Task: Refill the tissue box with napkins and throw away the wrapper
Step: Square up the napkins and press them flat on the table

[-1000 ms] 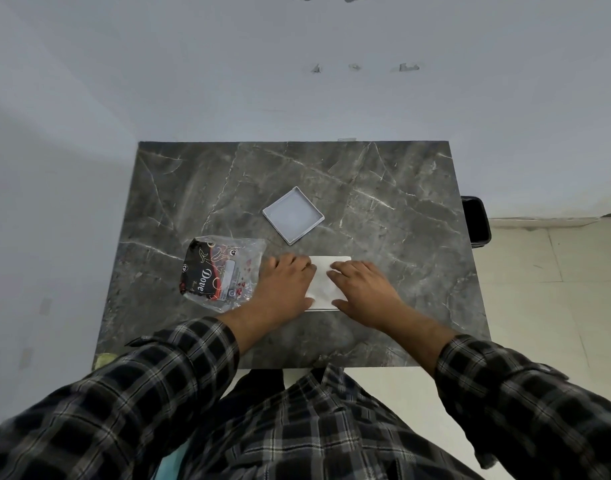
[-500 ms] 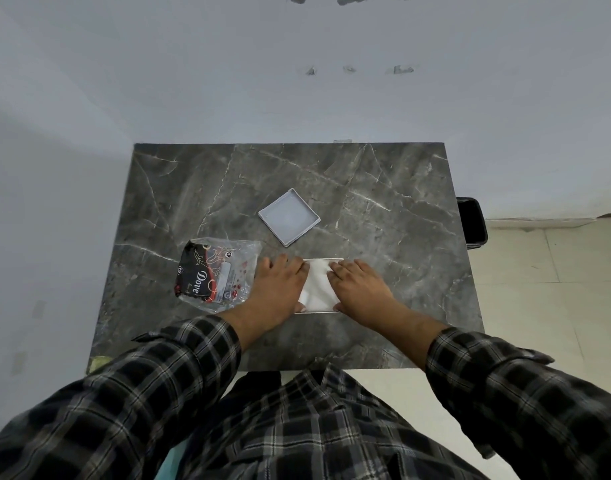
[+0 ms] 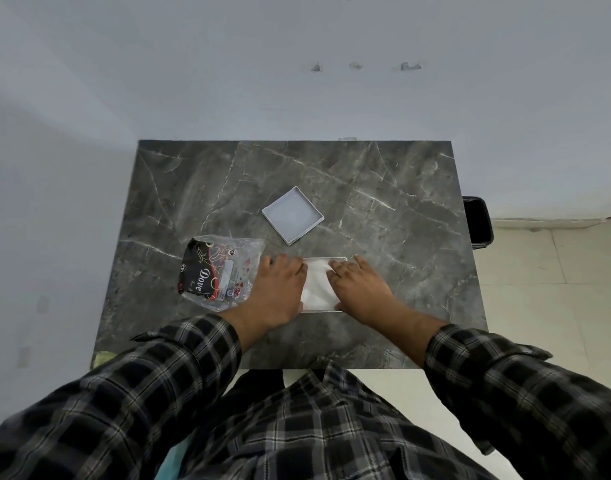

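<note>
Left hand (image 3: 280, 289) and right hand (image 3: 361, 287), fingers flat and extended, press white napkins (image 3: 316, 289) into a white rectangular tissue box (image 3: 331, 259) beside the crumpled printed plastic wrapper (image 3: 217, 271).

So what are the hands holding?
Nothing is lifted. The left hand and right hand press flat on the white napkins, one on each side.
</note>
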